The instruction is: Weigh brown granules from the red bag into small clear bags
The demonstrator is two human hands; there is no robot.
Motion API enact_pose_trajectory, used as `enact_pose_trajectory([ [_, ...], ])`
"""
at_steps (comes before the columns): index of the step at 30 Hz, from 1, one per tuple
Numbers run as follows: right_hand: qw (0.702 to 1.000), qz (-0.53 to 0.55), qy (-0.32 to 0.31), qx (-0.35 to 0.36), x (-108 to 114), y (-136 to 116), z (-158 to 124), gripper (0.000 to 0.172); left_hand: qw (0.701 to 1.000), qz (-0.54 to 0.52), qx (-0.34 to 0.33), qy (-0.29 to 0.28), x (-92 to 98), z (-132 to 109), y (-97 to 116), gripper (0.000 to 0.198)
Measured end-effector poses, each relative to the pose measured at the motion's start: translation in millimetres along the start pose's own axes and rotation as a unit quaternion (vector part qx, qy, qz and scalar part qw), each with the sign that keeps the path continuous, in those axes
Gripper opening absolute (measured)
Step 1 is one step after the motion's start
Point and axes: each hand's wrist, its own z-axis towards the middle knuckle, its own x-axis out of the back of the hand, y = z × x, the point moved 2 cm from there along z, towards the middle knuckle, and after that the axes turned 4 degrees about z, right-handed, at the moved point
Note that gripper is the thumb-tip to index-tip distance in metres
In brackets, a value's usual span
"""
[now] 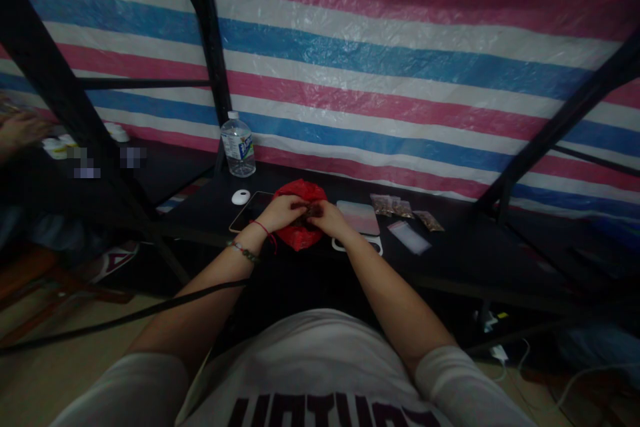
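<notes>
A red plastic bag point(299, 239) lies open on the black table in front of me, with dark brown bits visible in its mouth. My left hand point(286, 212) reaches over the bag from the left, its fingers bent inward at the brown contents. From the right, my right hand point(327, 220) meets it there with curled fingers. What the fingertips hold is too dark and small to make out. Right of the bag are small filled clear packets point(383, 205), another filled packet point(429, 220) and a whitish flat plastic packet point(409, 237).
A clear bottle point(240, 147) stands at the back left, near a white oval object point(241, 197) and a dark tablet-like device point(247, 213). A phone point(357, 218) lies by my right wrist. Black metal posts point(213, 47) frame the table. Another person's hand point(23, 130) shows far left.
</notes>
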Motion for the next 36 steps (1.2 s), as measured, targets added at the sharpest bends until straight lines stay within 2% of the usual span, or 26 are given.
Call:
enact_pose_trajectory([
  [2, 1.000, 0.007, -0.005, 0.000, -1.0, -0.7, 0.0, 0.033, 1.000, -0.008, 0.010, -0.005, -0.7, 0.0, -0.7, 0.029],
  [7, 1.000, 0.029, -0.002, -0.009, -4.5, 0.5, 0.2, 0.037, 0.997, 0.039, 0.053, 0.035, 2.3, 1.1, -5.5, 0.024],
  [12, 0.999, 0.031, 0.017, -0.005, -6.2, 1.3, -2.2, 0.037, 0.995, 0.064, 0.054, 0.055, 4.1, 1.2, -3.0, 0.027],
  [14, 1.000, 0.020, 0.013, -0.001, -7.1, 0.5, -3.7, 0.035, 0.997, 0.037, 0.038, 0.048, 3.8, 0.3, -0.1, 0.028],
  [18, 0.999, 0.033, 0.018, -0.006, -5.6, -1.0, -5.4, 0.036, 0.999, -0.039, -0.001, -0.010, 3.2, -2.7, 4.8, 0.031],
  [23, 0.998, 0.060, 0.021, -0.005, -5.4, -1.4, -6.1, 0.038, 0.998, -0.021, -0.047, -0.029, 6.5, -4.2, 7.7, 0.029],
  [29, 0.997, 0.071, 0.005, 0.011, -8.3, -4.5, -8.3, 0.034, 0.999, 0.015, -0.033, -0.004, 4.0, -2.7, 3.7, 0.022],
  [36, 0.998, 0.044, 0.030, -0.019, -5.7, -4.2, -10.0, 0.037, 0.998, -0.035, -0.033, 0.048, 1.1, 0.3, -3.4, 0.027],
])
